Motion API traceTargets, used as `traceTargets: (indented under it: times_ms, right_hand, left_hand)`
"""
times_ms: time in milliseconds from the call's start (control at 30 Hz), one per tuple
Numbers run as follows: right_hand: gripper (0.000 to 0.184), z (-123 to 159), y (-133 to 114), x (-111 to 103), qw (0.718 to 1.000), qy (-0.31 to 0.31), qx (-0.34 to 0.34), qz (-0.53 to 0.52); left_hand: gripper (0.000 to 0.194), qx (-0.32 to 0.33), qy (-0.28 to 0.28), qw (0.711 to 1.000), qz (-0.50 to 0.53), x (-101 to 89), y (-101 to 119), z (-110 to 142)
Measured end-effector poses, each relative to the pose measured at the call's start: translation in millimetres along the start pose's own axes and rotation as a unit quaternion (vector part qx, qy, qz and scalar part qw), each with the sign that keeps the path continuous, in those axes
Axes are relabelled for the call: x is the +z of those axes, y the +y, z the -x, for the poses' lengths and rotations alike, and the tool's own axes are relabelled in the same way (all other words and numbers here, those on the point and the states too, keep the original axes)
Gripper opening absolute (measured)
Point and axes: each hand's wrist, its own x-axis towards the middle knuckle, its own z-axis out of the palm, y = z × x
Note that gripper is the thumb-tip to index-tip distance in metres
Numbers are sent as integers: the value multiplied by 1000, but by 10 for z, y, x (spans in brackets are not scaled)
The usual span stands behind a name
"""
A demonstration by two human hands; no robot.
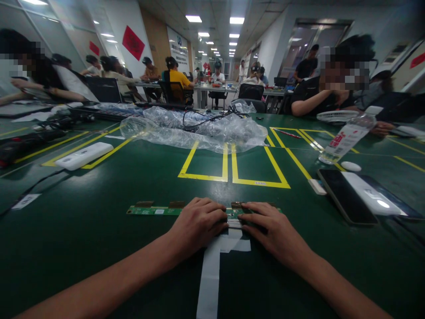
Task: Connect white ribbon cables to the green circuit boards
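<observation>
head: flat, narrow green board (171,212)

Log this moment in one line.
left hand: on green circuit strip | right hand: on same strip | near side: white ribbon | beyond: clear plastic wrap

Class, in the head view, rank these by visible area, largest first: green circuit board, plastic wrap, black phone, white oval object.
1. Plastic wrap
2. Black phone
3. Green circuit board, long but thin, partly covered by the left hand and right hand
4. White oval object
</observation>
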Motion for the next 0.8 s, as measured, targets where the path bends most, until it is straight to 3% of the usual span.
traceTargets:
  times_ms: [567, 800]
  right_hand:
    - [16, -58, -25, 69, 998, 28, -10, 53]
    - [18, -40, -32, 73, 998, 26, -10, 57]
  left_hand:
    - [16, 20, 19, 999, -43, -6, 39, -14]
    - [22, 42, -12, 996, -78, -31, 58, -9]
